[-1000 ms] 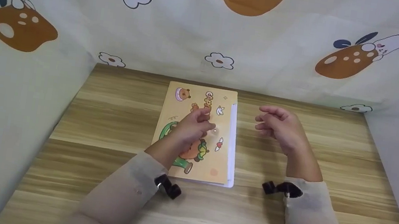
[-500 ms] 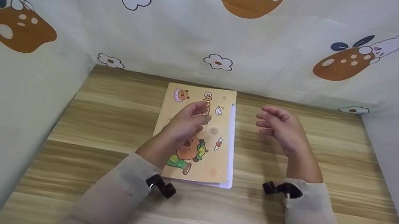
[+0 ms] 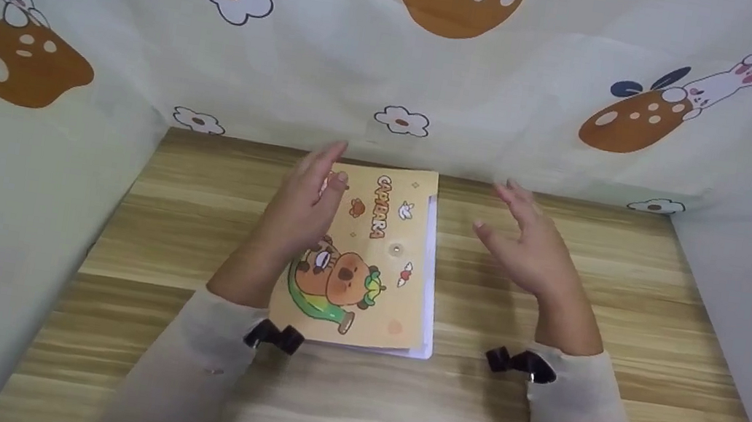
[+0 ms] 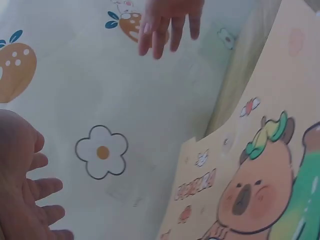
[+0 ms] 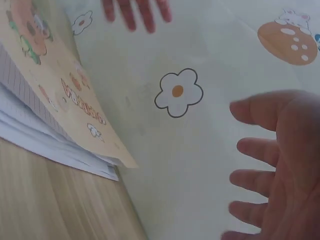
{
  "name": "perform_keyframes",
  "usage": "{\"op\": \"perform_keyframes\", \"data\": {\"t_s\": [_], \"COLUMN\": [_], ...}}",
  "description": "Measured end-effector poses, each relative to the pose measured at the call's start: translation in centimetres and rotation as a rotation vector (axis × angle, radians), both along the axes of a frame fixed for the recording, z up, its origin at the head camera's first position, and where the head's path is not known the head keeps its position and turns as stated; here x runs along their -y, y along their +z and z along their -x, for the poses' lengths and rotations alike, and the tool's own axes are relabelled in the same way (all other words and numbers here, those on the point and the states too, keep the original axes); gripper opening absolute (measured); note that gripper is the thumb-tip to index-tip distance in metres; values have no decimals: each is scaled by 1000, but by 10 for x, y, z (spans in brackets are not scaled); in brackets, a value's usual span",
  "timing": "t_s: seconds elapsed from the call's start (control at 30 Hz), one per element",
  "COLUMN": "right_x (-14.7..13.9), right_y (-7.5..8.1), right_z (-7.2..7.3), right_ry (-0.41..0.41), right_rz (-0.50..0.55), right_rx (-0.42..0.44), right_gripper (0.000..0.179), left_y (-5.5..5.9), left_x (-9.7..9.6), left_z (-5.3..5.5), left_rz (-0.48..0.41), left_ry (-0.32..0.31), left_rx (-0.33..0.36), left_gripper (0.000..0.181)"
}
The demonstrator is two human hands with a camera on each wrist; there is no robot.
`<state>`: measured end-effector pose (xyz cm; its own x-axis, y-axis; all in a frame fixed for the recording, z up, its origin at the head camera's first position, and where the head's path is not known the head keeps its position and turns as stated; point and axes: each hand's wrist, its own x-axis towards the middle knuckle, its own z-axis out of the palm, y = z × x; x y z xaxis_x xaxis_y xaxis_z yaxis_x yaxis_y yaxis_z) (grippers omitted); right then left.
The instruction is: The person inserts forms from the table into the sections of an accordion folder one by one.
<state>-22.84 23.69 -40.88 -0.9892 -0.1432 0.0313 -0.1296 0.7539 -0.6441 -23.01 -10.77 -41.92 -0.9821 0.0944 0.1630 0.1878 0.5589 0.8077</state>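
A tan notebook (image 3: 369,261) with a capybara cartoon and the word CAPYBARA lies on the table, its cover turned sideways to me. Lined white pages (image 5: 30,100) show beneath the slightly lifted cover in the right wrist view. A round clear snap (image 3: 396,249) sits near the cover's right side. My left hand (image 3: 299,207) hovers over the notebook's left edge, fingers extended, and hides its upper left part. To the right of the notebook, my right hand (image 3: 533,248) is held above the table with thumb and fingers spread. Neither hand holds anything.
The wood-grain table (image 3: 465,415) is bounded by a pale cloth wall (image 3: 315,70) at the back, printed with flowers, rabbits and orange fruit. Side walls rise at left and right. A small black camera mount (image 3: 277,337) sits on the left sleeve, and another camera mount (image 3: 520,364) on the right.
My left hand has moved left from the middle of the notebook to its left edge, uncovering the lettering. Fingers of both hands have straightened. The notebook stays in place on the table.
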Motion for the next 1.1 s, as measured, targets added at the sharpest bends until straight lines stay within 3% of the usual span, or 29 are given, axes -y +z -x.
{"op": "perform_keyframes", "data": {"t_s": [0.07, 0.13, 0.33, 0.53, 0.67, 0.83, 1.1], "right_x": [2, 4, 5, 0, -2, -6, -11], "right_y": [2, 3, 1, -3, -6, -15, -21], "right_z": [-3, -5, -8, -8, -5, 1, 3], "right_ry": [-12, -25, -39, 16, 41, 44, 55], "right_rz": [-111, -191, -373, -445, -483, -496, -498], "right_rx": [-37, -63, -123, -134, -109, -72, -73], "right_gripper": [74, 77, 85, 101, 110, 110, 98], "left_y": [5, 8, 8, 0, -10, -19, -21], "left_x": [4, 4, -2, -6, -9, -13, -15], "left_z": [-2, -3, -6, -9, -8, -7, -6], "left_rz": [150, 258, 513, 710, 780, 789, 761], "left_ry": [39, 66, 127, 154, 131, 106, 90], "left_rx": [-68, -86, -90, -37, -22, -1, 39], "left_gripper": [58, 60, 70, 92, 107, 102, 97]}}
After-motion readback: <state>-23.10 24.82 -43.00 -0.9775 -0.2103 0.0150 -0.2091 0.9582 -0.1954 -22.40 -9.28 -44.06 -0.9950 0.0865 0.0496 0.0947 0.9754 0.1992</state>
